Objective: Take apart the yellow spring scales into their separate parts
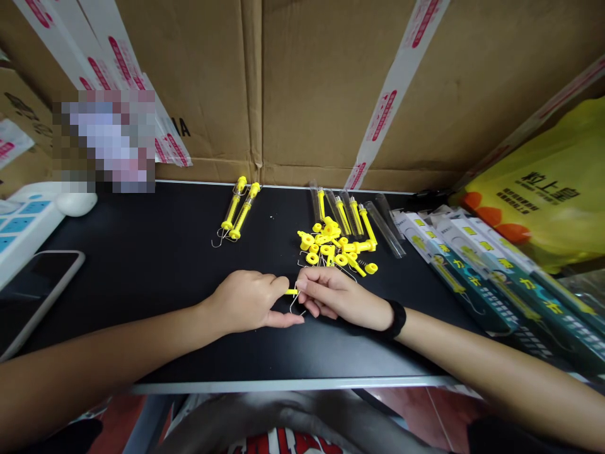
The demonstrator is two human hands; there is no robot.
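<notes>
Near the table's front edge, my left hand is closed around a slim yellow plastic piece, with its thumb stretched out below. Most of that piece is hidden in the fingers. My right hand, with a black band at the wrist, pinches a bent metal wire hook against the end of the yellow piece. Just beyond the right hand lies a pile of loose yellow plastic parts with wire hooks among them. Two spring scales with yellow ends and hooks lie together farther back, left of the pile.
Clear tubes, some holding yellow rods, lie behind the pile. Printed packages and a yellow bag occupy the right side. A phone and a white power strip are at left. Cardboard walls the back.
</notes>
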